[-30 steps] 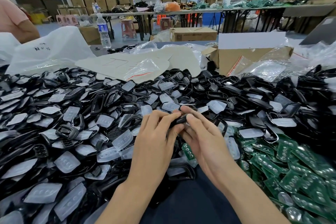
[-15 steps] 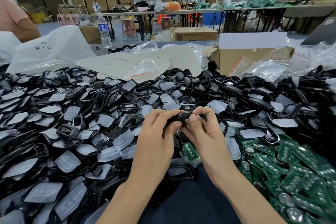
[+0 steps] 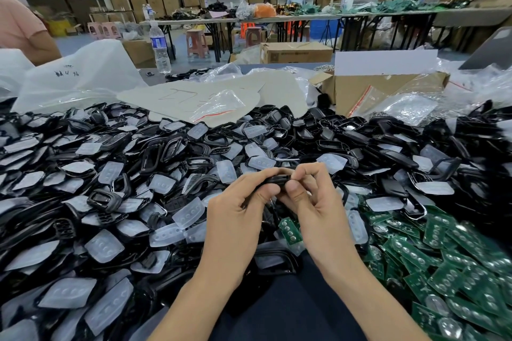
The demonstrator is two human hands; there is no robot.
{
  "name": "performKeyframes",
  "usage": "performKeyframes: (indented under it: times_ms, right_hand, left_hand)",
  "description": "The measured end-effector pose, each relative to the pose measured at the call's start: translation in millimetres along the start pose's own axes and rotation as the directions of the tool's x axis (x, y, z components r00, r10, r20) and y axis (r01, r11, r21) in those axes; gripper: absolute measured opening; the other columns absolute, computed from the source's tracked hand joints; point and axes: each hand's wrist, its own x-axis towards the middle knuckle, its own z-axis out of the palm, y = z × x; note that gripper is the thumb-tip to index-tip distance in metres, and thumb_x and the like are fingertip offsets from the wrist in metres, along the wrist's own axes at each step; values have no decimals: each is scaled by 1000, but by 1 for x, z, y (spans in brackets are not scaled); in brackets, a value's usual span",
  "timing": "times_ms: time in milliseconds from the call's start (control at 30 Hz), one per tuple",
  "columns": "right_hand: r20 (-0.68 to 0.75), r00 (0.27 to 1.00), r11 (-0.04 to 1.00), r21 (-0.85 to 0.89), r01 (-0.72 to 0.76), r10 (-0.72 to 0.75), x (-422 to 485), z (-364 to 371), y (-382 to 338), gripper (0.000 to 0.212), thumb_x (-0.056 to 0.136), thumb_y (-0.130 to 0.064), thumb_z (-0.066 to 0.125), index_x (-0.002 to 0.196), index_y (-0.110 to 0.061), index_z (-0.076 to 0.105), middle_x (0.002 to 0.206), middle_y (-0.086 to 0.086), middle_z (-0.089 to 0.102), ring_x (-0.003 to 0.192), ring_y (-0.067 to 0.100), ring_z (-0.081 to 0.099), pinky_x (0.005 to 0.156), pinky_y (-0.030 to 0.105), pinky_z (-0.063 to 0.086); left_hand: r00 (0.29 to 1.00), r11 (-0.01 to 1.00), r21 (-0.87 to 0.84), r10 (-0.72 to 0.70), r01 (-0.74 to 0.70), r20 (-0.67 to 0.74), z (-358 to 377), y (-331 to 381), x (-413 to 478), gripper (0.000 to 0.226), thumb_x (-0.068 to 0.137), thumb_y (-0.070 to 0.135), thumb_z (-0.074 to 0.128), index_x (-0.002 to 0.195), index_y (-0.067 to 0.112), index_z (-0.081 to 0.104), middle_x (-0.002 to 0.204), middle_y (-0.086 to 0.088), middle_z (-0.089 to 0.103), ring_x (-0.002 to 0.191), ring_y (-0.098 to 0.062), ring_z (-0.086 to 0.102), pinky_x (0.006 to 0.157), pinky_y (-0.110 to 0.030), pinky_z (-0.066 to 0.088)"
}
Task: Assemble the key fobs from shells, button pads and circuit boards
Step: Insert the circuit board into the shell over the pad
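Observation:
A black key fob shell [image 3: 277, 179] is held edge-on above the pile, between both hands. My left hand [image 3: 238, 219] grips its left end with thumb and fingers. My right hand [image 3: 315, 207] pinches its right end, thumb in front, fingers curled behind. What sits inside the shell is hidden. A large heap of black shells [image 3: 155, 155] mixed with translucent button pads [image 3: 104, 246] covers the table. Green circuit boards [image 3: 443, 252] lie heaped at the lower right, and one green board [image 3: 289, 228] lies just below my hands.
A cardboard box [image 3: 360, 91] with clear plastic bags stands behind the heap at right. Flat grey sheets [image 3: 199, 97] and a white bag [image 3: 74, 75] lie at the back left, beside a water bottle [image 3: 159, 47]. A person's arm [image 3: 25, 30] shows at far left.
Both hands have risen slightly with the shell. My right fingers have curled more around its right end.

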Motion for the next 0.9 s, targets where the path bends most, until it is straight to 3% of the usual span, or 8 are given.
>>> performKeyframes:
  times_ms: [233,367,467,567,633,733,900]
  right_hand:
    - [2,999,997,-64,42,-42,-1,1,2,20,104,-16,51,93,-32,55,111,-2,70,107,19,69,99,45,55]
    - [-5,999,996,-83,42,-43,0,2,3,13,100,-23,52,93,-33,55,116,-3,71,111,23,67,100,55,51]
    - [-1,999,993,-105,45,-45,0,1,4,11,101,-25,53,95,-33,55,114,-3,71,108,23,68,98,58,52]
    - [25,999,988,-149,47,-44,1,-3,5,10,104,-27,53,99,-35,56,110,-4,71,105,19,68,95,52,55]
    - [37,998,988,-149,48,-43,3,-5,4,13,105,-25,52,101,-36,58,107,-6,71,100,12,68,89,37,57]
    - [54,998,996,-90,30,-25,5,-8,1,17,102,-26,55,101,-40,63,105,-8,72,93,6,66,82,25,55]
    - [169,985,999,-5,-45,45,6,-9,0,24,92,-36,64,115,-41,66,117,-3,72,103,13,67,95,33,55]
  left_hand:
    - [999,999,-20,-42,41,-32,2,4,-1,35,95,3,63,105,32,79,102,14,77,100,-6,71,90,-20,52]
    - [993,995,8,-98,99,-72,2,2,-2,47,95,3,62,99,47,78,89,6,78,70,-15,53,67,-34,45]
    - [993,995,24,-100,102,-60,1,2,0,44,96,8,63,97,49,77,86,3,77,69,-17,56,65,-35,49]
    - [989,989,-36,-145,146,29,-1,3,4,30,98,15,62,102,39,79,95,8,78,91,-19,73,83,-33,60]
    - [977,966,-146,-205,213,65,-4,2,7,23,96,18,64,100,33,80,97,4,78,92,-15,74,76,-29,61]
    - [949,910,-271,-308,314,66,-6,-1,12,22,81,34,69,97,21,78,90,-4,78,75,-15,72,56,-25,56]
    - [907,804,-426,-399,415,131,-5,-6,13,38,77,34,70,98,3,68,69,-9,67,56,-17,58,45,-21,43]
